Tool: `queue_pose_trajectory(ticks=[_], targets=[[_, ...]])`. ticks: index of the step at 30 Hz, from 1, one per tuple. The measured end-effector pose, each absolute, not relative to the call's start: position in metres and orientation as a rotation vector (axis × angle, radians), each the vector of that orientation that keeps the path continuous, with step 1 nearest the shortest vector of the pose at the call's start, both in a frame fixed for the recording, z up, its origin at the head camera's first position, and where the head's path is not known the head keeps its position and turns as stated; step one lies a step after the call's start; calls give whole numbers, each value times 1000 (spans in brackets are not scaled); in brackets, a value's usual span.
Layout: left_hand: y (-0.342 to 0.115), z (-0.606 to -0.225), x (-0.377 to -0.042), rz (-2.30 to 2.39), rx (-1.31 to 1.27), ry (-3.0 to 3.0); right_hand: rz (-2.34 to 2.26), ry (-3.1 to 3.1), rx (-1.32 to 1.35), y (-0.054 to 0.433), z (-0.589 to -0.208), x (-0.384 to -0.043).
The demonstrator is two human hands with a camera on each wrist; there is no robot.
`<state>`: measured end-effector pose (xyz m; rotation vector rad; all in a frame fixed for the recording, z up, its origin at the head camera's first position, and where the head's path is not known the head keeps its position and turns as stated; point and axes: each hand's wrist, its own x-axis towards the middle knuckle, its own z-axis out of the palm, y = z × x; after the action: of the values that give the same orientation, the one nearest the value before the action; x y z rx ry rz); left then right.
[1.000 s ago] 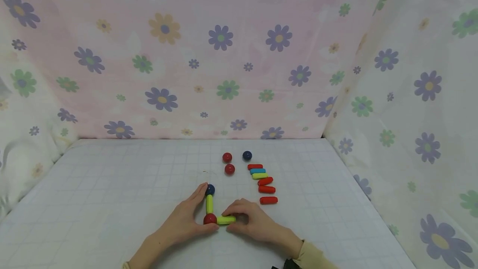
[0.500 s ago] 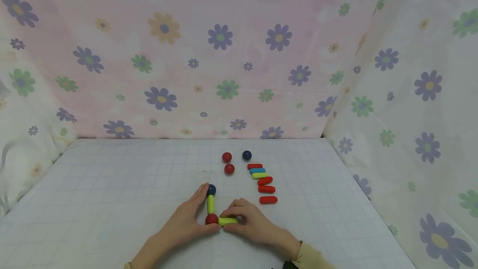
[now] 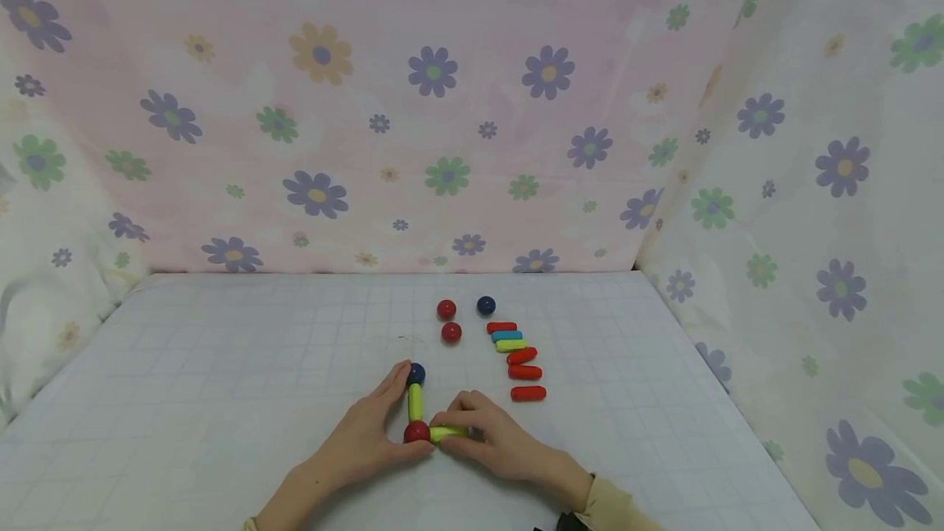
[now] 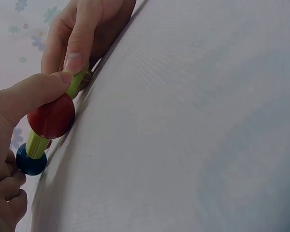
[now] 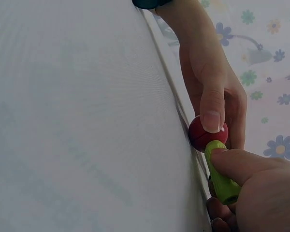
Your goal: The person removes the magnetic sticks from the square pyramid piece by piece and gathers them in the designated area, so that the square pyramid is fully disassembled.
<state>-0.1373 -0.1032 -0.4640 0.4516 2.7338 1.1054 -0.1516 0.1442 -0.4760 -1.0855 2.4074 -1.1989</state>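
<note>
A dark blue ball (image 3: 416,374), a yellow-green stick (image 3: 415,401) and a red ball (image 3: 416,433) form a joined line on the table. My left hand (image 3: 361,435) holds this ball-and-stick piece, thumb on the red ball and fingertips by the blue one. A second yellow-green stick (image 5: 221,174) points right from the red ball, its end touching it. Thumb and fingers of my right hand (image 3: 501,437) pinch that stick; in the right wrist view its far end shows past the thumb. Part of the stick is hidden behind the fingers in the head view.
Farther back lie two red balls (image 3: 451,332) and another dark blue ball (image 3: 486,306). To their right runs a column of loose sticks: several red ones (image 3: 525,372), a blue one (image 3: 506,336) and a yellow-green one (image 3: 511,346). Flowered cloth (image 3: 457,105) hangs around the table.
My right fingers have slid left along the yellow-green stick, nearer the red ball. The left hand and the joined piece have barely shifted.
</note>
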Motion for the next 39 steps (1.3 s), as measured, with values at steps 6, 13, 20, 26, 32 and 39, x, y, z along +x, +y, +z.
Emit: queue_pose_trajectory(ticks=[6, 13, 20, 26, 32, 39], targets=[[-104, -463, -137, 1106, 453, 2732, -1155, 2417, -1107, 145, -475, -153], [-103, -461, -137, 1104, 452, 2741, -1119, 2431, -1117, 145, -474, -154], [-103, -460, -137, 1108, 448, 2730, -1136, 2470, -1080, 141, -475, -153], [-103, -460, -137, 1114, 452, 2733, -1147, 2516, -1105, 138, -476, -153], [-101, -460, -136, 1113, 441, 2720, -1170, 2487, -1116, 138, -478, -154], [-100, -462, -135, 1112, 459, 2727, -1172, 2481, -1103, 138, -478, -153]])
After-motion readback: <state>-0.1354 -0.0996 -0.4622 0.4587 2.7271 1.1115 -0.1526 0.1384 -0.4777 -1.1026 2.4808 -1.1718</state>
